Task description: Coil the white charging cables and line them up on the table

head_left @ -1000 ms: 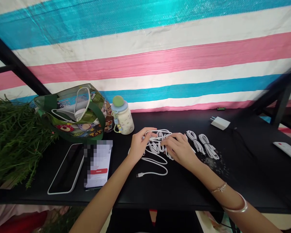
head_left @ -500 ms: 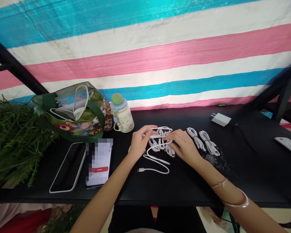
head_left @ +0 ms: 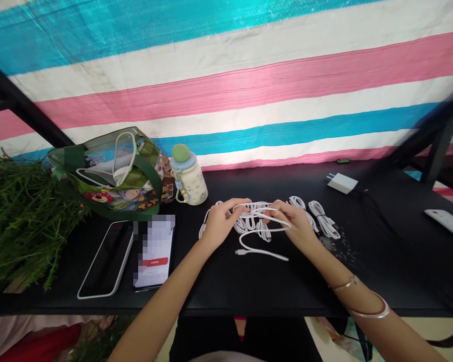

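Note:
A tangle of white charging cables (head_left: 252, 221) lies on the black table in front of me. My left hand (head_left: 222, 223) pinches its upper strands between thumb and fingers. My right hand (head_left: 292, 223) grips a strand of the same white cable, which runs across to the left hand. A loose loop hangs below them, ending in a small metal USB plug (head_left: 240, 252). Just right of my right hand lie two neatly bundled white cables (head_left: 317, 216), close to its fingers.
A white charger (head_left: 342, 183) sits beyond the bundles. To the left are a printed bag (head_left: 109, 171), a bottle (head_left: 189, 178), two phones (head_left: 107, 259) with a pixelated screen (head_left: 154, 251), and green plants (head_left: 22, 221). A white strip (head_left: 447, 223) lies at right.
My hands have lifted a strand of cable and drawn it tight between them. The loose loop and its plug have shifted up and to the right, closer to my hands.

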Available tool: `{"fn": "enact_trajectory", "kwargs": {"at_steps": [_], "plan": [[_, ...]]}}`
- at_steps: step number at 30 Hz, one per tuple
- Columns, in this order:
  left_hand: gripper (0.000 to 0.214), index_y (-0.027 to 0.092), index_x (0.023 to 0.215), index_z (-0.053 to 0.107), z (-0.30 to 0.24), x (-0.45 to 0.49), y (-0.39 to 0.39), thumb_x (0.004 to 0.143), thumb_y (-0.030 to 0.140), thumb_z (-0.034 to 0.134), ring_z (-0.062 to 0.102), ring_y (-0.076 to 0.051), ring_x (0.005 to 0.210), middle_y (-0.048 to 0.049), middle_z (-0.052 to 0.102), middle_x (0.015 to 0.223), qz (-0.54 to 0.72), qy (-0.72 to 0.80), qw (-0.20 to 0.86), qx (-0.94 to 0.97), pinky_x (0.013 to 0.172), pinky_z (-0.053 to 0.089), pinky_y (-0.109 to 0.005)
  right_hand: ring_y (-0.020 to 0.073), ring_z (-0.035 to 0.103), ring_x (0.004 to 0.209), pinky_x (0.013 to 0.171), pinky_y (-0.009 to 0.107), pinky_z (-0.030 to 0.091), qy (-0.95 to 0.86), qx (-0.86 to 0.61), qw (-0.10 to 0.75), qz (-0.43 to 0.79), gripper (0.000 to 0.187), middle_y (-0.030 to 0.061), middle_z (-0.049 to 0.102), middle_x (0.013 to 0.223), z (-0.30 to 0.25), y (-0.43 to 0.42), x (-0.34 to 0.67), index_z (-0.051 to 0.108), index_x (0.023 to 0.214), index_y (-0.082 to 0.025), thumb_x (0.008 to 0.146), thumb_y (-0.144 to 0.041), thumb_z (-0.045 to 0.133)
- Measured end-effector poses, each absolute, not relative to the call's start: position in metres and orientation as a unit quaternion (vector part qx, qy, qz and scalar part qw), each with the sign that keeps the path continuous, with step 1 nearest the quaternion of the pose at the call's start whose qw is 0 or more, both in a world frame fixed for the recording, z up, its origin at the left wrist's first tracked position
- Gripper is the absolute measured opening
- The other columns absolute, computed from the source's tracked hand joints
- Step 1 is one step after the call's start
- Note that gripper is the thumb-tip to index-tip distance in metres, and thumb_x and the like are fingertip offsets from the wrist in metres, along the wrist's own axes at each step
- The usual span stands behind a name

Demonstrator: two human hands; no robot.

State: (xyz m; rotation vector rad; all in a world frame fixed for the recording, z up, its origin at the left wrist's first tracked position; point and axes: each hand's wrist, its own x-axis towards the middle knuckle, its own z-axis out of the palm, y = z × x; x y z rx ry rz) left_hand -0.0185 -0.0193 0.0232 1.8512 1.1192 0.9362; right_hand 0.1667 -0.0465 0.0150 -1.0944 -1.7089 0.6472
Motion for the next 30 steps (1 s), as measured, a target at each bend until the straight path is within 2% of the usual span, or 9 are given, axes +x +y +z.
{"fn": "enact_trajectory", "kwargs": {"at_steps": [4,11,14,18,22,26,30], "plan": [[0.027,0.021,0.101,0.072,0.024,-0.019,-0.019,0.086,0.023,0.049,0.065,-0.014,0.071,-0.0022,0.076,0.09,0.368,0.434,0.385,0.726,0.052,0.043,-0.019,0.0149,0.056,0.054,0.055,0.028,0.045,-0.677,-0.462,0.505,0.271,0.057,0.0013,0.06,0.055,0.015,-0.047,0.166,0.057,0.056,-0.021,0.085,-0.067,0.04],[0.027,0.02,0.102,0.07,0.025,-0.018,-0.02,0.087,0.021,0.048,0.067,-0.015,0.072,-0.0024,0.076,0.086,0.372,0.431,0.386,0.726,0.051,0.04,-0.019,0.0139,0.057,0.055,0.058,0.027,0.047,-0.66,-0.474,0.517,0.269,0.05,0.0004,0.06,0.056,0.014,-0.045,0.171,0.054,0.058,-0.021,0.085,-0.063,0.045],[0.027,0.02,0.101,0.07,0.024,-0.019,-0.019,0.086,0.02,0.048,0.064,-0.013,0.065,-0.0015,0.076,0.082,0.379,0.438,0.38,0.721,0.049,0.037,-0.019,0.0146,0.06,0.057,0.059,0.028,0.049,-0.684,-0.461,0.498,0.266,0.038,0.0003,0.062,0.059,0.013,-0.046,0.171,0.056,0.066,-0.022,0.088,-0.052,0.05],[0.027,0.019,0.102,0.069,0.023,-0.021,-0.016,0.087,0.018,0.046,0.062,-0.012,0.061,-0.0016,0.076,0.081,0.387,0.448,0.386,0.708,0.048,0.035,-0.019,0.0169,0.064,0.068,0.065,0.031,0.053,-0.762,-0.417,0.451,0.205,0.01,0.0037,0.069,0.077,0.009,-0.046,0.169,0.06,0.083,-0.022,0.088,-0.026,0.052],[0.025,0.02,0.101,0.068,0.021,-0.023,-0.014,0.088,0.02,0.047,0.067,-0.015,0.073,-0.0011,0.076,0.084,0.392,0.456,0.378,0.704,0.055,0.042,-0.02,0.0197,0.064,0.08,0.073,0.035,0.053,-0.827,-0.375,0.398,0.134,0.022,0.0054,0.069,0.084,0.003,-0.045,0.168,0.059,0.09,-0.023,0.086,-0.009,0.043],[0.023,0.022,0.1,0.068,0.021,-0.024,-0.014,0.088,0.018,0.049,0.07,-0.017,0.085,0.0002,0.076,0.086,0.398,0.459,0.379,0.698,0.072,0.047,-0.023,0.0208,0.063,0.088,0.077,0.037,0.052,-0.842,-0.359,0.391,0.094,0.024,0.0066,0.067,0.091,-0.004,-0.046,0.166,0.058,0.095,-0.022,0.086,-0.007,0.042],[0.021,0.022,0.097,0.068,0.021,-0.023,-0.013,0.089,0.017,0.049,0.07,-0.018,0.089,0.0002,0.076,0.087,0.397,0.46,0.392,0.691,0.078,0.048,-0.024,0.0189,0.06,0.084,0.073,0.034,0.051,-0.848,-0.339,0.396,0.094,0.024,0.0057,0.066,0.087,-0.004,-0.047,0.164,0.06,0.091,-0.022,0.089,-0.007,0.041]]}}
